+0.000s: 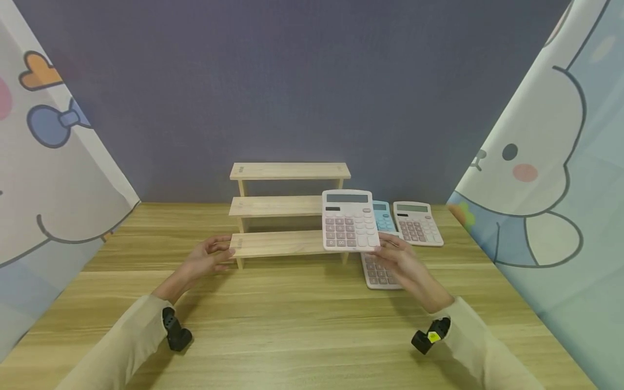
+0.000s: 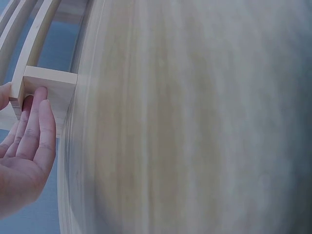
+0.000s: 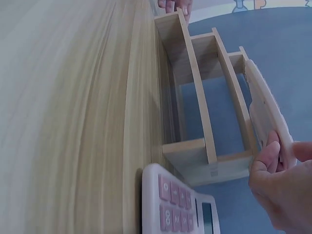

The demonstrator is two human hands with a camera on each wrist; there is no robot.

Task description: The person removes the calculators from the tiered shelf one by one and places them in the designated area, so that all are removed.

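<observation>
A stepped wooden shelf (image 1: 278, 244) with three tiers stands against the back of the table. At the left end of its lowest tier, my left hand (image 1: 207, 257) pinches the board, thumb above and fingers beneath, as the left wrist view shows the fingers (image 2: 33, 129) under the wood. My right hand (image 1: 403, 266) holds a white and pink calculator (image 1: 362, 208) by its lower right corner, raised in front of the shelf's right end. The calculator's keys face me. From the right wrist view its back (image 3: 265, 109) shows, with the thumb on one side and curled fingers on the other.
Right of the shelf lie a blue calculator (image 1: 383, 218), partly hidden, a white and pink one (image 1: 418, 225) farther right, and another pink one (image 1: 380, 273) nearer me, partly covered by my hand. A grey-blue panel (image 1: 292, 81) rises behind; cartoon-printed sheets (image 1: 536, 189) flank the table.
</observation>
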